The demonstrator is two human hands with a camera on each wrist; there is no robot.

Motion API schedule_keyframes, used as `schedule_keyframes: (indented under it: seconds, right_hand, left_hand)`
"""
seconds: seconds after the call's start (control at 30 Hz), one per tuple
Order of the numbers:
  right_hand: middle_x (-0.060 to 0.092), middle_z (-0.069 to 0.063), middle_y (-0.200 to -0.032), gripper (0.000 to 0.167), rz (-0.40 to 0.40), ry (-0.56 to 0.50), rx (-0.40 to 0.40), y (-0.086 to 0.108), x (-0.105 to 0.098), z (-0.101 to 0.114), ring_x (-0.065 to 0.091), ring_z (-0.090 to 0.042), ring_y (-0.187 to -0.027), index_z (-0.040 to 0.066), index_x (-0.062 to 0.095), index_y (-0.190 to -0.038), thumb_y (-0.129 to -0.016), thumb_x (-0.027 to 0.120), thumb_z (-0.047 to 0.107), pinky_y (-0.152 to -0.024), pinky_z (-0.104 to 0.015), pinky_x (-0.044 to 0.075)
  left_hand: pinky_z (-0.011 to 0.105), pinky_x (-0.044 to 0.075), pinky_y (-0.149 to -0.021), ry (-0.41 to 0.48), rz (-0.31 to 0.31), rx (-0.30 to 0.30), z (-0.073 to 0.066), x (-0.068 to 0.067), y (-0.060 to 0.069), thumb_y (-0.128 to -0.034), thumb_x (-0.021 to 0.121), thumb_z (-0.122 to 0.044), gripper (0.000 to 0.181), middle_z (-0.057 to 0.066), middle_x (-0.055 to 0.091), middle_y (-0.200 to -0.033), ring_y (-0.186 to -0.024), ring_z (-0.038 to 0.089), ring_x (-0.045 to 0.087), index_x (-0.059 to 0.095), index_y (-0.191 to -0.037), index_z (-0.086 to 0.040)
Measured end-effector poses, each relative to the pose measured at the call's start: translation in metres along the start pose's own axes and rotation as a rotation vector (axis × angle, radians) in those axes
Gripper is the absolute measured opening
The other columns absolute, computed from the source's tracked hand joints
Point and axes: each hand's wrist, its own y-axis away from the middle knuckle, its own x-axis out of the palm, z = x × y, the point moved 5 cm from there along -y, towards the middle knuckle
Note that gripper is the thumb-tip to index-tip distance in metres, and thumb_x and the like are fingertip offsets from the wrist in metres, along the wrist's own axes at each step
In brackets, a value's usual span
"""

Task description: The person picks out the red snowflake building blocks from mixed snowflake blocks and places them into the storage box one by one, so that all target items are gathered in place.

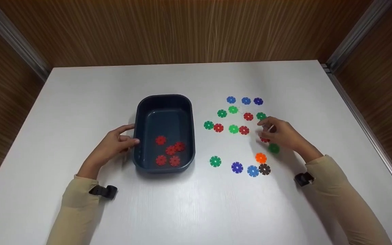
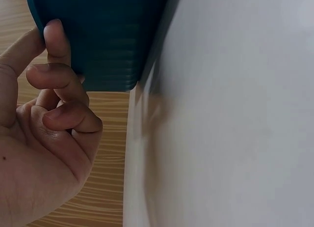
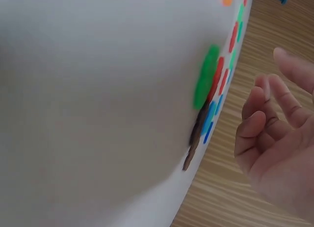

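A dark blue rectangular basin [image 1: 164, 169] stands on the table with several red flower-shaped discs [image 1: 170, 150] inside. At its left rim, my left hand [image 1: 114, 144] pinches the wall, with some fingers curled beside the outer side in the left wrist view. My right hand [image 1: 281, 132] hovers over the loose discs, fingers loosely bent, and nothing shows between them in the right wrist view [image 3: 279, 124]. Partly hidden beneath it is a red disc [image 1: 265, 140]. A green disc [image 1: 274, 148] lies just below the hand, and another green disc [image 1: 261, 116] is by its fingertips.
Right of the basin, red, green and blue discs lie scattered, among them a blue disc [image 1: 231, 99] at the back. Nearer the front are an orange disc [image 1: 261, 158] and a dark brown disc [image 1: 264, 169]. Wood-grain panels [image 1: 196, 32] border the white table [image 1: 182, 211].
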Motion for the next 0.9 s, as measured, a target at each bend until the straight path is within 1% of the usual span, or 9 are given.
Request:
schedule_keyframes:
  seconds: [0.17,0.27,0.47,0.6,0.73,0.9]
  right_hand:
    - [0.057,-0.010,-0.093,0.035,0.037,0.048,-0.013,0.003,0.000,-0.008,0.051,-0.023,-0.084,0.003,0.058,-0.125,-0.091,0.065,0.010,-0.065,-0.018,0.046]
    - [0.057,-0.011,-0.093,0.036,0.056,0.076,-0.012,0.004,0.000,-0.011,0.050,-0.023,-0.086,0.003,0.058,-0.125,-0.090,0.067,0.009,-0.067,-0.017,0.046]
    - [0.059,-0.012,-0.098,0.036,0.095,0.108,0.036,0.005,0.001,-0.017,0.052,-0.024,-0.088,0.004,0.059,-0.124,-0.089,0.068,0.012,-0.072,-0.020,0.049]
    - [0.060,-0.013,-0.101,0.037,0.100,0.140,0.066,0.005,0.000,-0.018,0.054,-0.024,-0.089,0.005,0.058,-0.124,-0.090,0.068,0.013,-0.077,-0.025,0.052]
    - [0.061,-0.014,-0.101,0.034,0.100,0.179,0.062,0.005,-0.001,-0.018,0.055,-0.025,-0.089,0.004,0.059,-0.123,-0.090,0.067,0.011,-0.080,-0.030,0.053]
    - [0.062,-0.014,-0.101,0.032,0.105,0.195,0.059,0.003,0.001,-0.020,0.056,-0.025,-0.089,0.003,0.059,-0.121,-0.090,0.066,0.008,-0.080,-0.031,0.053]
  left_hand:
    - [0.021,0.038,-0.059,0.016,0.006,0.013,0.001,0.001,0.001,-0.0923,0.066,-0.026,0.070,-0.010,0.063,-0.073,-0.060,0.004,0.044,0.032,-0.149,-0.006]
    - [0.021,0.035,-0.057,0.029,0.007,0.019,0.001,0.001,0.001,-0.0923,0.066,-0.025,0.069,-0.009,0.061,-0.072,-0.058,0.004,0.041,0.032,-0.149,-0.006]
    - [0.021,0.036,-0.057,0.026,0.006,0.008,0.002,0.001,0.002,-0.0919,0.067,-0.026,0.069,-0.009,0.062,-0.072,-0.059,0.004,0.042,0.033,-0.149,-0.006]
    - [0.021,0.036,-0.058,0.019,0.007,0.003,0.001,0.001,0.001,-0.0918,0.067,-0.026,0.069,-0.008,0.061,-0.072,-0.059,0.004,0.043,0.033,-0.149,-0.006]
    - [0.022,0.035,-0.057,0.011,0.004,0.012,0.000,0.000,0.000,-0.0917,0.067,-0.026,0.069,-0.007,0.060,-0.071,-0.058,0.005,0.042,0.033,-0.149,-0.006]
    - [0.022,0.039,-0.060,0.002,0.007,0.000,0.001,0.000,0.000,-0.0917,0.067,-0.027,0.070,-0.009,0.063,-0.074,-0.062,0.005,0.045,0.032,-0.150,-0.007]
